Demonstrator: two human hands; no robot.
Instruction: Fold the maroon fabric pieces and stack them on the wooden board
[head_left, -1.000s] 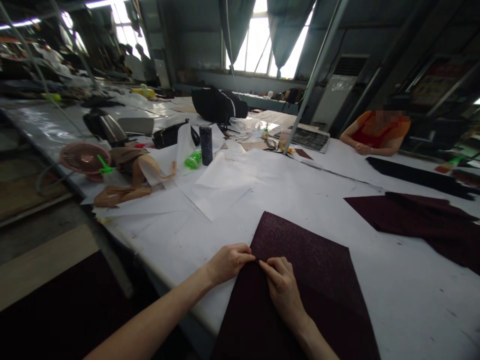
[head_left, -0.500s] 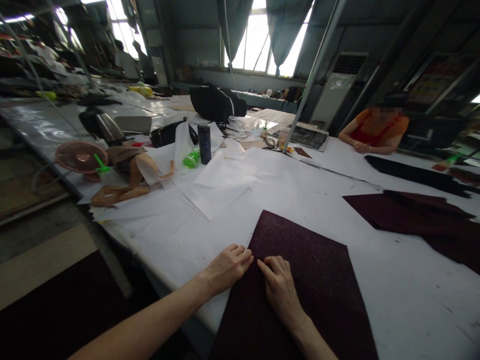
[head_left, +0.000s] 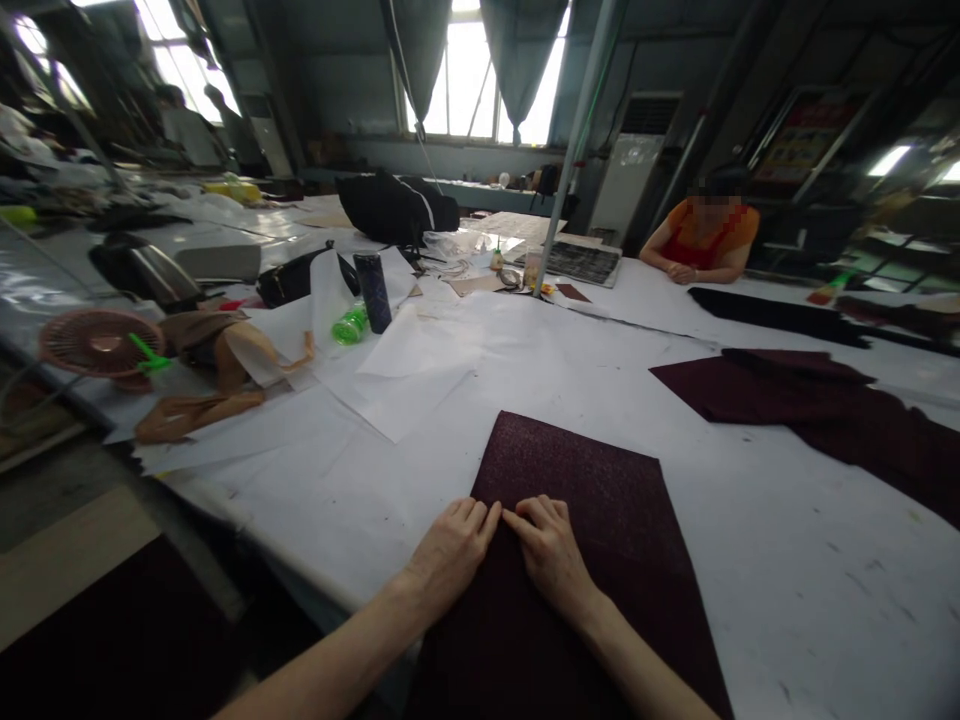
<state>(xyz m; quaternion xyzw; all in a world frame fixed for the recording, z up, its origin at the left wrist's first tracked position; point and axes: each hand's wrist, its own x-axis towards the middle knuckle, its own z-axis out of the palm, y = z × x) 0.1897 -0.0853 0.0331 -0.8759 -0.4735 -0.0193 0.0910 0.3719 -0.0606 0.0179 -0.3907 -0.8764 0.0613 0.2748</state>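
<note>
Cloth panel (head_left: 600,480), dark maroon, 1: lay at the lower centre of the frame on a white-topped table (head_left: 787,560). Hands, bare, 2: the left hand (head_left: 454,545) rested at the panel's left edge, the right hand (head_left: 553,552) on the panel just beside it; fingers bent, forefinger tips nearly meeting; whether either pinched the fabric could not be seen. Maroon cloth (head_left: 757,390), rumpled, 1 spread: right of frame, apart from the panel. Black cloth strip (head_left: 772,314), 1: beyond it. Dark patterned cylinder (head_left: 373,292), 1: left of centre, beside a green bottle (head_left: 350,325). Pink fan (head_left: 97,342), 1: far left. Person (head_left: 712,243) in orange sleeves, 1: upper right.
</note>
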